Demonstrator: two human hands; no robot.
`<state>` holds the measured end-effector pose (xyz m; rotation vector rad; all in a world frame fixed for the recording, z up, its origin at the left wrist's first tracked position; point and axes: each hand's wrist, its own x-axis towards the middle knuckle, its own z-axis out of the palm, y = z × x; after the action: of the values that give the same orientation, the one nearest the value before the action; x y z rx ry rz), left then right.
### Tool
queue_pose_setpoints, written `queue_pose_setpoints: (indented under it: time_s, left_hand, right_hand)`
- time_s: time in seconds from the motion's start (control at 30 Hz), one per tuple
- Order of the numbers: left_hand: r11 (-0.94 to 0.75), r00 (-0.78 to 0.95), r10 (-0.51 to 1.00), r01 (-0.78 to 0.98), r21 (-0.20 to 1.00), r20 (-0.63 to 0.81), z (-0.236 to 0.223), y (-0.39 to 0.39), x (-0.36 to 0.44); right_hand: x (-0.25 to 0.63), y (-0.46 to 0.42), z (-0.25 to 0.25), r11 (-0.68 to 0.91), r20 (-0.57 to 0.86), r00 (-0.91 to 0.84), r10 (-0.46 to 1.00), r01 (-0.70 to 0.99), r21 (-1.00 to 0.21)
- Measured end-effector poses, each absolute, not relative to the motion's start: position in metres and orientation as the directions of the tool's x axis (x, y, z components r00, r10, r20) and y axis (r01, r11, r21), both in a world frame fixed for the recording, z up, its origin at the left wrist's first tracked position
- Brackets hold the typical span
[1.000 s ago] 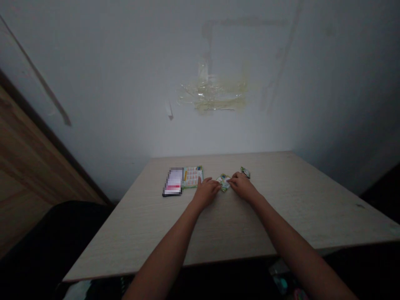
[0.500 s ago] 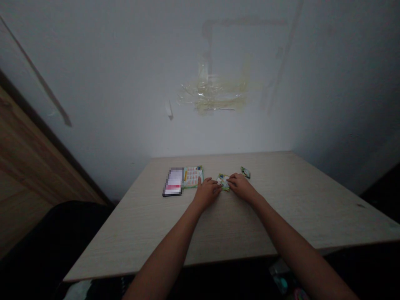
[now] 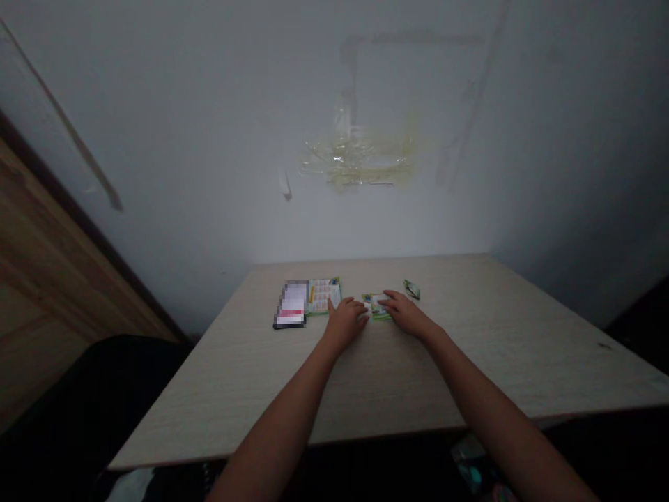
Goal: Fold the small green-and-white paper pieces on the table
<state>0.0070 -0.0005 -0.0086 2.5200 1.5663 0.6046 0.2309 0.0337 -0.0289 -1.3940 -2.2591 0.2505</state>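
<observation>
A small green-and-white printed paper (image 3: 375,316), seemingly folded, lies on the table between my hands. My right hand (image 3: 408,315) rests on its right part with the fingers stretched out over it. To its left, my left hand (image 3: 345,325) lies open, fingertips close to the paper's left edge; contact there is hard to make out. My left thumb reaches the edge of a larger green-bordered printed sheet (image 3: 323,295). Beyond my right hand lies a small crumpled green-and-white piece (image 3: 412,288).
A dark-edged phone-like device (image 3: 290,305), its screen blurred out, sits left against the printed sheet. The pale wooden table (image 3: 251,376) meets a wall (image 3: 209,139) with peeling clear tape (image 3: 360,164). A dark chair-like shape (image 3: 94,397) stands at the left.
The small paper has shifted slightly right and turned a little under my right fingers. My left fingertips have come away from over its left edge. The other items stay put.
</observation>
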Motion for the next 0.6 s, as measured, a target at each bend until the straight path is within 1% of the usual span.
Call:
queue_pose_setpoints:
  time_s: [0.1, 0.23, 0.43, 0.6]
  left_hand:
    - [-0.441, 0.380, 0.892, 0.849, 0.291, 0.243, -0.0091, 0.0006, 0.0059]
    - [-0.445, 0.384, 0.892, 0.840, 0.311, 0.239, -0.0100, 0.0020, 0.0048]
    - [-0.441, 0.380, 0.895, 0.834, 0.331, 0.235, -0.0105, 0.0042, 0.0046]
    - [-0.422, 0.367, 0.904, 0.848, 0.322, 0.219, -0.0095, 0.0042, 0.0051]
  right_hand:
    - [0.2334, 0.0360, -0.0314, 0.461, 0.288, -0.370, 0.883, 0.796, -0.392]
    - [0.2355, 0.0373, -0.0336, 0.481, 0.298, -0.387, 0.873, 0.786, -0.389]
    - [0.2322, 0.0328, -0.0313, 0.496, 0.307, -0.403, 0.862, 0.796, -0.348]
    - [0.2269, 0.0302, -0.0296, 0.486, 0.299, -0.400, 0.866, 0.816, -0.315]
